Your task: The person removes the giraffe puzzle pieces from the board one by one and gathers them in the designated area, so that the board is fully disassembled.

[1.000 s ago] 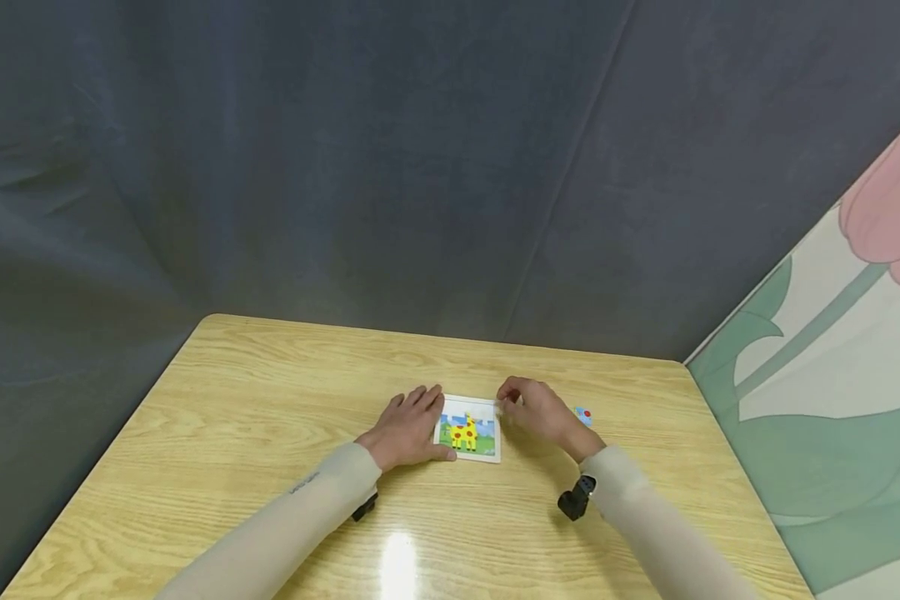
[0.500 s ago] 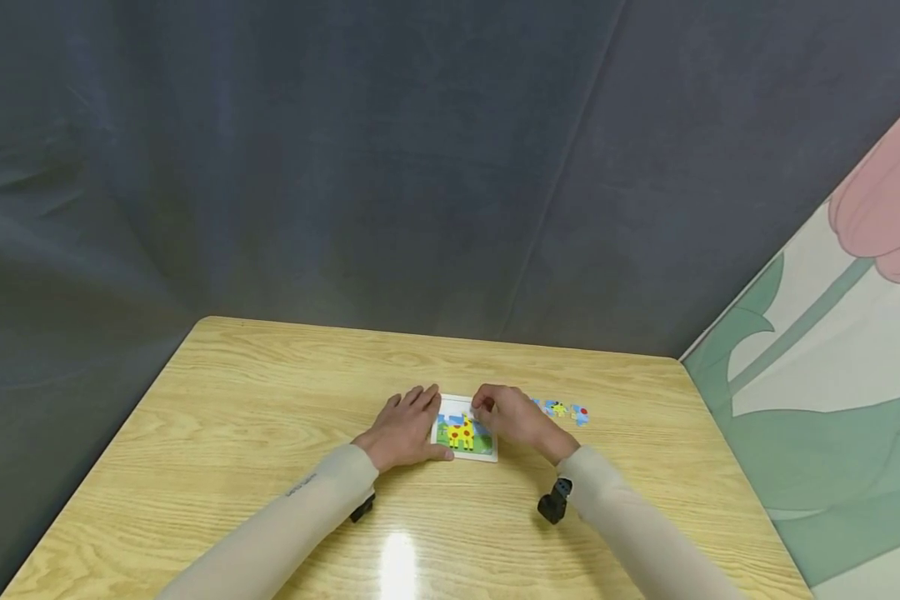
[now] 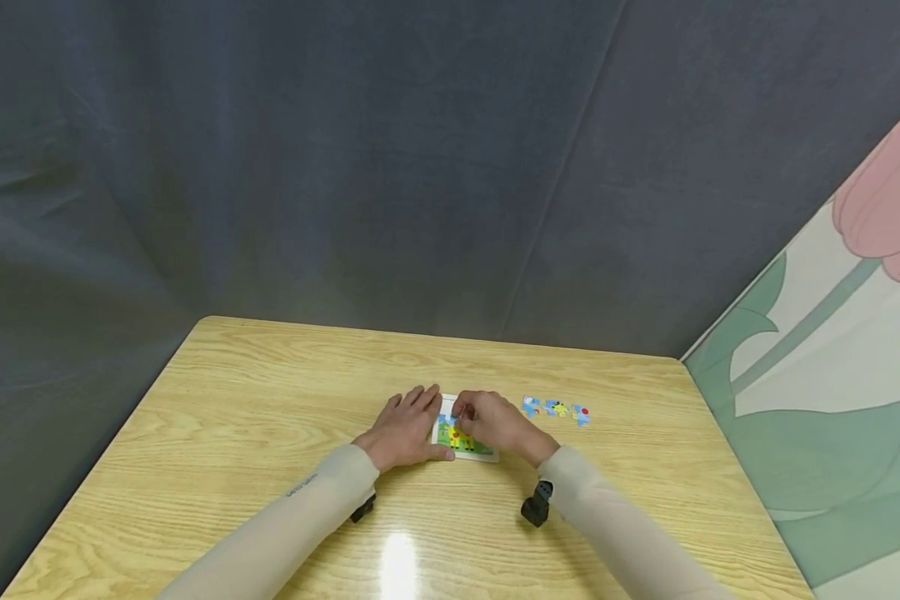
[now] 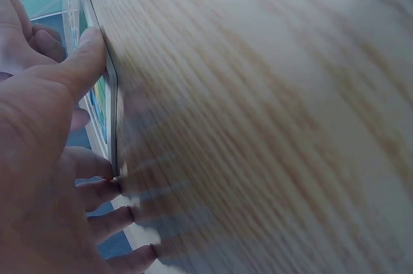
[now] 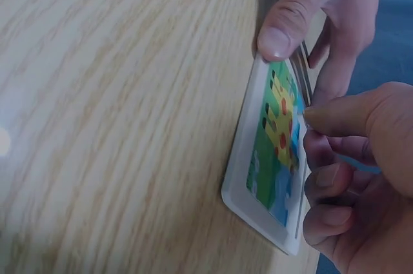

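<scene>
Head view: your spread left hand (image 3: 407, 429) touches the puzzle (image 3: 465, 444). Your right hand (image 3: 498, 422) curls above it (gripping anything? can't tell).

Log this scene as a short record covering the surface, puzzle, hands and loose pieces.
Surface: wood-grain table
Puzzle: giraffe picture in a white frame
Left hand: fingers at frame's left edge, thumb on near-left corner
Right hand: above puzzle, fingers curled; whether it pinches anything is hidden
Loose pieces: on table, right of puzzle
</scene>
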Motion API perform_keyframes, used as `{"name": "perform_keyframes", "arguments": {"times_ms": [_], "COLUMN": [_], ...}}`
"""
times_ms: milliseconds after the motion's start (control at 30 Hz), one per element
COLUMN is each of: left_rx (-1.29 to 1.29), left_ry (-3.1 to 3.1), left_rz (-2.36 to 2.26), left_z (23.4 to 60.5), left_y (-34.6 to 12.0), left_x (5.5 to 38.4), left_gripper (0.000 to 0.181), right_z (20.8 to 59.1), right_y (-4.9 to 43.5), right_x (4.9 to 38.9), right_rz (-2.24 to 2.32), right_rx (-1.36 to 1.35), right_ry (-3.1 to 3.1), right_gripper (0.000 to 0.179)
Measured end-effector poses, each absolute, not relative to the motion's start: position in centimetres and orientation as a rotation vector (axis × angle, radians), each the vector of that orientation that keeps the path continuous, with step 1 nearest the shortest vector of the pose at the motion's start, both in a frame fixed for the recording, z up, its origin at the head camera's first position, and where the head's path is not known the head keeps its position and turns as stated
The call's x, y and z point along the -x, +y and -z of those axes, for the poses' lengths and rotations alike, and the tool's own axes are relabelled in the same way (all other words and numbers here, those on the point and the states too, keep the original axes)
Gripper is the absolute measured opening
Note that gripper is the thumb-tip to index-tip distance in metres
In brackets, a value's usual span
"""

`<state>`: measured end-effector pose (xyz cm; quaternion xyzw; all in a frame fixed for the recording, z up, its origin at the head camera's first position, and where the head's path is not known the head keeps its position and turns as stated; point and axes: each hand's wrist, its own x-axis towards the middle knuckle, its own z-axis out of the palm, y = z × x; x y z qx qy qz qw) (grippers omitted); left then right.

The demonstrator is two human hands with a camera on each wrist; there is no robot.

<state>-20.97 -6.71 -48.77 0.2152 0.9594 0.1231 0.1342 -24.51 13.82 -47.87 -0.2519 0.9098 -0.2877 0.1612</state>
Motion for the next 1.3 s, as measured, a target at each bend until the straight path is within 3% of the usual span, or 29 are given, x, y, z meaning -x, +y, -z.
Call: {"name": "perform_keyframes", "arguments": {"times_ms": [1000, 1300], "left_rx": [-0.635, -0.641], "left_ry": [2.799, 2.793], "left_rz": [-0.360, -0.367], "left_z": [48.9, 48.8], "left_y": [-6.8, -6.8], "left_x": [21.2, 21.0], "left_gripper": [0.100, 0.099], "right_z": [47.8, 48.6], "right_y": [13.3, 13.8], "right_x": [24.5, 24.6], "right_rz": [0.919, 0.960], "right_rx": [0.660, 0.683], "right_ry": [2.451, 2.519], "right_gripper": [0.023, 0.017]}}
